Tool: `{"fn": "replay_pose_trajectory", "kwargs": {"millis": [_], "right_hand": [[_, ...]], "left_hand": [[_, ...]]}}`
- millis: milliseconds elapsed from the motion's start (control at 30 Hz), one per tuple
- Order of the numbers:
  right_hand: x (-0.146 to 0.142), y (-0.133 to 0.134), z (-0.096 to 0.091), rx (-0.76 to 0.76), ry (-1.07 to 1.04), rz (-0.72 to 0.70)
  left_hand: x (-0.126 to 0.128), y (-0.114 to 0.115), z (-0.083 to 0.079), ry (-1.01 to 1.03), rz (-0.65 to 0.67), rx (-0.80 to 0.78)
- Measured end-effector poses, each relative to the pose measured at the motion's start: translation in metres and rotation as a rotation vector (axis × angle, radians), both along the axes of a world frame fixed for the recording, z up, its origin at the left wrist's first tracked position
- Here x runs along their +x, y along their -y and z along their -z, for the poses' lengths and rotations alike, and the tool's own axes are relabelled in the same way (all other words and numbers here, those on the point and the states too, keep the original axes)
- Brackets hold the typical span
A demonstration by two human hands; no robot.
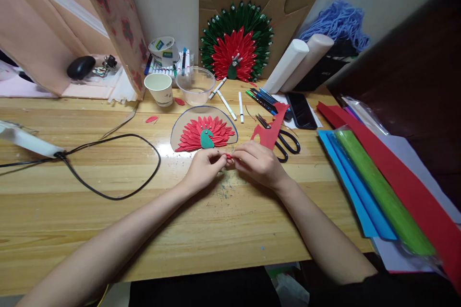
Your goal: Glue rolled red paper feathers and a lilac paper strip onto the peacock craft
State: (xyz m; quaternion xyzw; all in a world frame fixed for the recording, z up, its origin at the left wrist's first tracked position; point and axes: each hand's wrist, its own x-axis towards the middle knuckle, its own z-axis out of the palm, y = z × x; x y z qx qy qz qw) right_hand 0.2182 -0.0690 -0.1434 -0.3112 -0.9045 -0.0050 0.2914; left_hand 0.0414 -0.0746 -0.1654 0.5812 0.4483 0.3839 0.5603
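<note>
Between my fingertips is a small red paper petal (228, 156), mostly covered by the fingers. My left hand (207, 168) pinches its left end, and my right hand (260, 163) closes on the right end. Just beyond them lies a cardboard half-disc (178, 127) edged in dark blue. Layered red paper petals (189, 135) fan across it around a green bird shape (207, 138). Close to my right hand are a cut sheet of red paper (272, 130) and black-handled scissors (290, 143), partly under that paper.
A finished red and green paper peacock (236, 43) leans on cardboard at the back. Nearby stand a paper cup (159, 90), a clear bowl (195, 88) and loose markers (226, 105). A black cable (115, 198) loops at left. Coloured paper sheets (392, 177) and a phone (301, 110) lie at right.
</note>
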Motion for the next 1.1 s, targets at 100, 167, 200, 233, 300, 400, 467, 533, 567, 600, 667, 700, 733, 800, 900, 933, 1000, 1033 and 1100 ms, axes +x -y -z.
{"fn": "replay_pose_trajectory", "kwargs": {"millis": [100,167,200,233,300,400,467,533,567,600,667,700,733,800,900,933,1000,1033,1100], "right_hand": [[0.000,0.000,-0.002,0.030,0.025,0.000],[0.000,0.000,-0.003,0.035,0.033,0.000],[0.000,0.000,-0.004,0.035,0.035,-0.003],[0.000,0.000,-0.004,0.035,0.038,-0.006],[0.001,0.000,-0.004,0.033,0.044,-0.008],[0.001,0.000,-0.004,0.030,0.051,-0.008],[0.000,0.000,-0.004,0.033,0.048,-0.013],[0.000,0.000,-0.003,0.032,0.039,-0.018],[0.000,0.000,-0.003,0.029,0.035,-0.019],[0.000,0.000,-0.003,0.025,0.031,-0.020],[0.001,0.000,-0.002,0.011,0.023,-0.020],[0.001,0.000,-0.002,0.003,0.017,-0.020],[0.001,-0.001,-0.002,-0.006,0.010,-0.020],[0.002,-0.001,-0.001,-0.023,-0.001,-0.018],[0.005,-0.004,0.000,-0.043,0.000,-0.014],[0.007,-0.005,0.000,-0.047,0.005,-0.015],[0.011,-0.007,0.001,-0.053,0.020,-0.019],[0.013,-0.008,0.001,-0.058,0.028,-0.021],[0.017,-0.010,0.000,-0.083,0.020,-0.019]], "left_hand": [[0.000,-0.001,-0.001,0.024,0.011,-0.049],[0.001,-0.002,-0.003,0.032,0.015,-0.068],[0.001,-0.003,-0.003,0.033,0.016,-0.076],[0.001,-0.003,-0.004,0.035,0.016,-0.086],[0.002,-0.004,-0.005,0.042,0.010,-0.119],[0.002,-0.004,-0.007,0.061,-0.001,-0.174],[0.002,-0.003,-0.007,0.065,-0.004,-0.180],[0.002,-0.002,-0.007,0.061,-0.009,-0.163],[0.002,-0.002,-0.007,0.062,-0.012,-0.157],[0.002,-0.002,-0.007,0.067,-0.016,-0.154],[0.003,-0.002,-0.006,0.078,-0.021,-0.162],[0.003,-0.002,-0.005,0.082,-0.022,-0.168],[0.003,-0.002,-0.005,0.083,-0.024,-0.172],[0.003,-0.002,-0.004,0.072,-0.023,-0.179],[0.002,-0.002,-0.005,0.059,-0.013,-0.186],[0.002,-0.002,-0.005,0.060,-0.011,-0.190],[0.001,-0.003,-0.007,0.066,-0.014,-0.202],[0.001,-0.003,-0.008,0.068,-0.017,-0.210],[0.001,-0.004,-0.010,0.069,-0.023,-0.227]]}}
